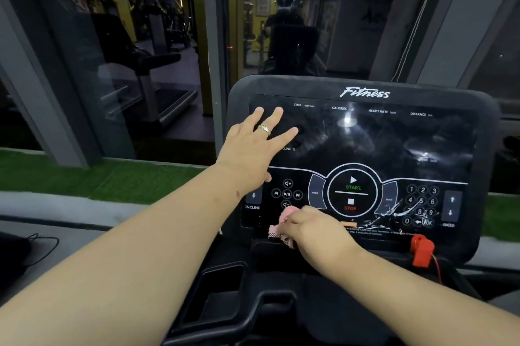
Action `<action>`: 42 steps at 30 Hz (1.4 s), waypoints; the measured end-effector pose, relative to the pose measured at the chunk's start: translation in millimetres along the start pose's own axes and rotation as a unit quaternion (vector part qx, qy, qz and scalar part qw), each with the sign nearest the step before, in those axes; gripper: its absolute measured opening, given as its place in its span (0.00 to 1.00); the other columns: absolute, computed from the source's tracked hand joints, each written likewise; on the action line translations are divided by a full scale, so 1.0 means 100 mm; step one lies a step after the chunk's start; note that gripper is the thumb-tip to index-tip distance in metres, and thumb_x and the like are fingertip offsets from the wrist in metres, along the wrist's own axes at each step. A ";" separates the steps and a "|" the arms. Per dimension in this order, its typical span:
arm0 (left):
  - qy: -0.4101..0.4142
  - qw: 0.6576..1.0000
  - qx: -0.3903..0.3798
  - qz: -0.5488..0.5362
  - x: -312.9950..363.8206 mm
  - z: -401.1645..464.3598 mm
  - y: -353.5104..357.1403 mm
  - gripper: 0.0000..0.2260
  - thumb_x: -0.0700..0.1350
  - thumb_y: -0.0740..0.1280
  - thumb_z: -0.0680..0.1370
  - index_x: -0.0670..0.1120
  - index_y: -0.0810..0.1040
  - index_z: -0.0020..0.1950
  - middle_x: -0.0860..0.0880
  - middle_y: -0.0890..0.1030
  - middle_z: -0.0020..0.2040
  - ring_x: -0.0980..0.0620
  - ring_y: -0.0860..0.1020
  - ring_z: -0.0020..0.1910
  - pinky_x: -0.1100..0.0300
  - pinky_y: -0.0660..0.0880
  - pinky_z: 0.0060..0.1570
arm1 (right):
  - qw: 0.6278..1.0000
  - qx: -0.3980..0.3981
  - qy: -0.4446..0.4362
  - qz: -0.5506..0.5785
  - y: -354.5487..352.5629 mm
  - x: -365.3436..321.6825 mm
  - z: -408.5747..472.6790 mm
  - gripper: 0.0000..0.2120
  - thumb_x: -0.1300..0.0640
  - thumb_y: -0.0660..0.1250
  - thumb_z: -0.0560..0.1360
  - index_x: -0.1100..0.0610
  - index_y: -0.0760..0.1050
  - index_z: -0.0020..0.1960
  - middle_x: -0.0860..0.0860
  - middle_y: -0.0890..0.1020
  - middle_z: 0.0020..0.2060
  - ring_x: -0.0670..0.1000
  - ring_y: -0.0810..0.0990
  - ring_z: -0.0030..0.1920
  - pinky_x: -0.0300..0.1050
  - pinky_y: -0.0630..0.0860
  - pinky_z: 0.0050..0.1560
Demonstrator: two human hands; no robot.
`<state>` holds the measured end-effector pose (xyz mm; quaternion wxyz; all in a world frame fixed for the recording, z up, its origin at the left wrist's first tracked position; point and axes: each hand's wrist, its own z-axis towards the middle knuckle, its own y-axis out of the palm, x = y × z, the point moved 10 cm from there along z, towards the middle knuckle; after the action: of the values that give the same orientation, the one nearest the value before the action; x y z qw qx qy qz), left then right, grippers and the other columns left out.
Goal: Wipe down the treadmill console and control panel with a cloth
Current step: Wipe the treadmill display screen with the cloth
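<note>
Two hands | left (247, 148) flat on console (365, 92) | right (315, 229) grips cloth (277, 229), bottom edge

The left hand (254, 146) lies flat on the upper left part of the black glossy treadmill console (363, 154), its straight fingers (277, 115) spread and one of them wearing a silver ring (264, 129). The right hand (318, 230) grips a crumpled pink cloth (281, 226) and presses it on the lower edge of the control panel (351, 196), left of the STOP button. A red plastic safety clip (421, 250) sits at the lower right of the console.
</note>
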<state>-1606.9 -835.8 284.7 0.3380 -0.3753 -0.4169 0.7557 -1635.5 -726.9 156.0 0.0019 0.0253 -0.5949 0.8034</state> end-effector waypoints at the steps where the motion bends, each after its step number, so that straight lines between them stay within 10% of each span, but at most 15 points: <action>1: 0.000 1.000 -0.001 0.000 0.00 0.00 0.00 0.53 0.59 0.77 0.72 0.63 0.41 0.82 0.48 0.38 0.84 0.39 0.43 0.82 0.44 0.60 0.74 | 1.000 -0.014 0.017 0.012 0.02 -0.03 0.08 0.13 0.59 0.75 0.70 0.44 0.82 0.50 0.42 0.78 0.47 0.49 0.76 0.42 0.43 0.79 0.39; 7: 0.012 1.000 -0.002 0.006 -0.02 0.00 -0.01 0.52 0.61 0.76 0.72 0.63 0.41 0.82 0.48 0.38 0.84 0.39 0.44 0.82 0.44 0.60 0.74 | 0.998 -0.036 -0.029 0.044 0.00 -0.53 0.45 0.23 0.64 0.66 0.75 0.47 0.79 0.67 0.51 0.77 0.61 0.58 0.75 0.54 0.51 0.79 0.48; 15: 0.016 1.000 -0.003 0.010 -0.02 0.01 0.01 0.52 0.62 0.75 0.72 0.63 0.40 0.82 0.48 0.37 0.84 0.39 0.43 0.82 0.44 0.59 0.74 | 0.995 0.060 0.043 0.066 -0.22 -0.34 0.53 0.17 0.60 0.72 0.72 0.49 0.83 0.59 0.51 0.77 0.46 0.56 0.78 0.44 0.45 0.77 0.36; 29: 0.018 1.000 -0.003 0.009 -0.02 0.01 0.01 0.51 0.61 0.76 0.73 0.64 0.41 0.82 0.49 0.38 0.84 0.40 0.44 0.82 0.45 0.59 0.74 | 0.998 -0.009 -0.006 0.066 0.01 -0.55 0.47 0.14 0.57 0.76 0.64 0.50 0.84 0.50 0.50 0.78 0.43 0.54 0.79 0.38 0.46 0.78 0.34; 42: 0.014 1.000 0.000 0.011 -0.02 0.01 0.01 0.50 0.61 0.75 0.74 0.64 0.40 0.82 0.49 0.37 0.83 0.39 0.43 0.82 0.45 0.59 0.74 | 0.998 0.058 0.034 0.013 -0.20 -0.20 0.60 0.21 0.58 0.75 0.66 0.49 0.82 0.59 0.53 0.76 0.43 0.58 0.78 0.38 0.47 0.77 0.33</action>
<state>-1606.6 -838.6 284.5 0.3352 -0.3908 -0.4080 0.7540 -1612.2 -778.2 192.1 0.0104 -0.0094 -0.5473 0.8368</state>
